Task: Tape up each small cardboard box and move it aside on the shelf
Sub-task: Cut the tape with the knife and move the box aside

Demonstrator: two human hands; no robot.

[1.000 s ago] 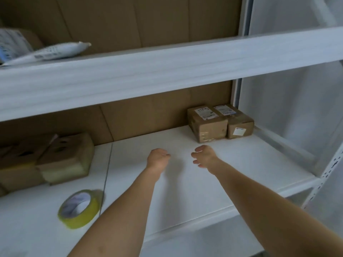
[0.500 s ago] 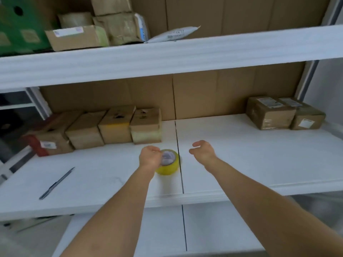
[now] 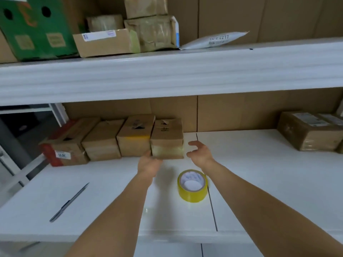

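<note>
Nearest on the white shelf [image 3: 259, 182]: a yellow tape roll [image 3: 192, 185] lying flat between two outstretched forearms. Beyond it, left hand [image 3: 149, 165] palm-down, touching the lower front left corner of the rightmost cardboard box [image 3: 167, 140], fingers hidden, grip unclear; right hand [image 3: 200, 153] just beside the box's right face, fingers spread wide, holding nothing.

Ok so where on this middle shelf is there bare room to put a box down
Bare shelf runs from the right hand to the taped boxes at far right. Another patch lies between the pen and the left forearm. It is crowded at back left, where the row of four boxes stands.
</note>
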